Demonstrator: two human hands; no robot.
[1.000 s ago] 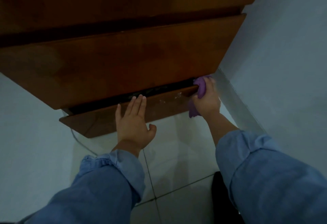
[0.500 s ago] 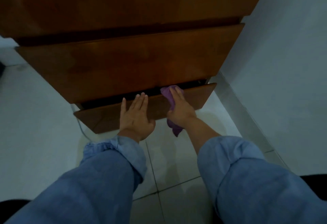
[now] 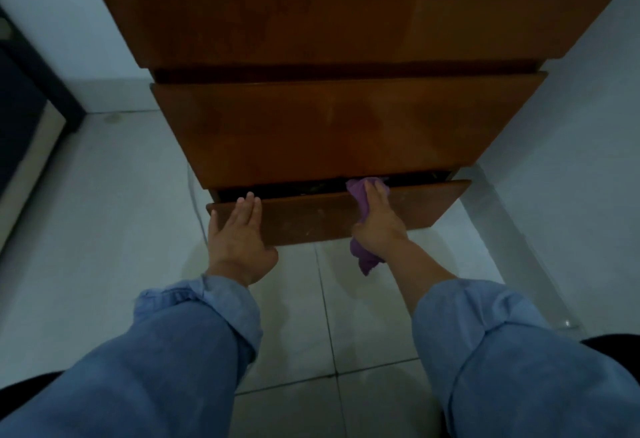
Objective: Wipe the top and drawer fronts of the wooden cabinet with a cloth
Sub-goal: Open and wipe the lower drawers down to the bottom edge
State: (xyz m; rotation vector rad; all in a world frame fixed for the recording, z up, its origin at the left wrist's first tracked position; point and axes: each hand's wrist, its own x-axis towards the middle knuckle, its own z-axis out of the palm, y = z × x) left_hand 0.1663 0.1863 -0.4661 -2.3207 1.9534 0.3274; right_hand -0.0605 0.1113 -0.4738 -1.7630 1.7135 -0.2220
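— What just changed?

— My right hand (image 3: 377, 226) has slid the cloth (image 3: 362, 226) leftward along the bottom drawer (image 3: 311, 219). 1 second ago it was at the drawer's right end; now it sits right of the middle of the front, fingers curled round the purple cloth and hooked over the top edge, a tail of cloth hanging below my wrist.

— And the other hand?

— My left hand (image 3: 239, 233) has moved too, toward the drawer's left end. It lies flat on the front, fingers straight and close together, thumb splayed out under the lower edge (bracing, not gripping).

— Where is the drawer?

— Lowest of the cabinet (image 3: 346, 22), pulled slightly out, a dark gap showing above it, and tilted a bit toward the floor (image 3: 104, 212). The drawer above (image 3: 329, 126) is pushed in.

— So how far along?

— I judge the right part of this front has had a pass, while the stretch between my 2 hands is not yet wiped; pale specks show there. Whether the top and the upper fronts are done, I cannot tell from here.

— Any risk?

— Pressing hard could push the loose drawer inward, hence the bracing hand.
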